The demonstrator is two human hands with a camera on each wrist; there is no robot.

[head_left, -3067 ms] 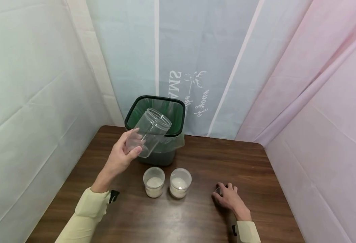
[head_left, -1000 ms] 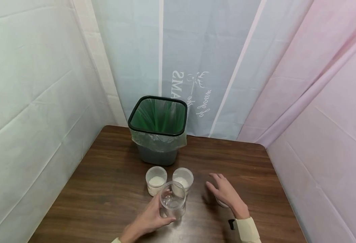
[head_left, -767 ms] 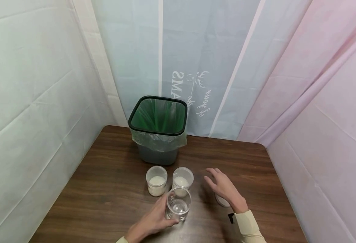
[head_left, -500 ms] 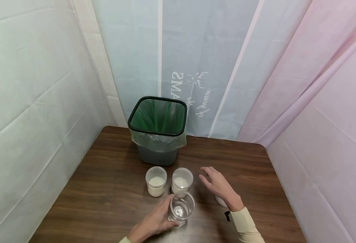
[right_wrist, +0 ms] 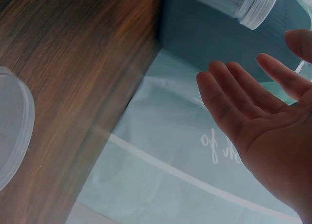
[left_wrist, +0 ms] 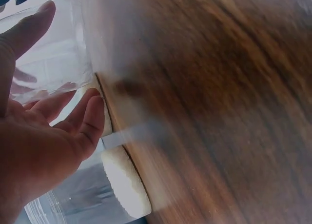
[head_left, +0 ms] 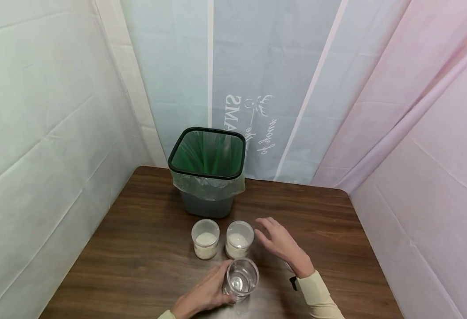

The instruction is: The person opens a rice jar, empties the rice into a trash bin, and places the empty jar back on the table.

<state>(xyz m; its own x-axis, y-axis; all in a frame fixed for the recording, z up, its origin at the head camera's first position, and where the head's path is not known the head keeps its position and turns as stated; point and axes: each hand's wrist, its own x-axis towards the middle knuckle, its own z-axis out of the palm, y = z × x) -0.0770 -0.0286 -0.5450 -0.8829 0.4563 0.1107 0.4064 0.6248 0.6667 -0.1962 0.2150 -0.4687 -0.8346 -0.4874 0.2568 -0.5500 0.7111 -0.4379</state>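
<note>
My left hand [head_left: 207,290] grips a clear plastic jar [head_left: 242,280], with nothing seen inside, near the front of the table. In the left wrist view the thumb lies along one side of this jar [left_wrist: 53,48], fingers on the other. Just behind it stand two similar jars, a left jar [head_left: 205,240] and a right jar [head_left: 239,240], each partly filled with white grains. Fingers spread and relaxed, my right hand [head_left: 280,243] hovers beside the right jar and holds nothing. A clear round lid [right_wrist: 14,126] lies on the table, mostly hidden under the right forearm in the head view.
A dark bin [head_left: 207,201] with a green-tinted liner bag stands behind the jars. The brown wooden table [head_left: 145,261] is enclosed by a pale cloth backdrop [head_left: 273,66] at the back and by white side walls.
My left hand has brought its jar from over the bin to the table's front, lately drifting right and nearer. My right hand has left the lid and moved left toward the right jar.
</note>
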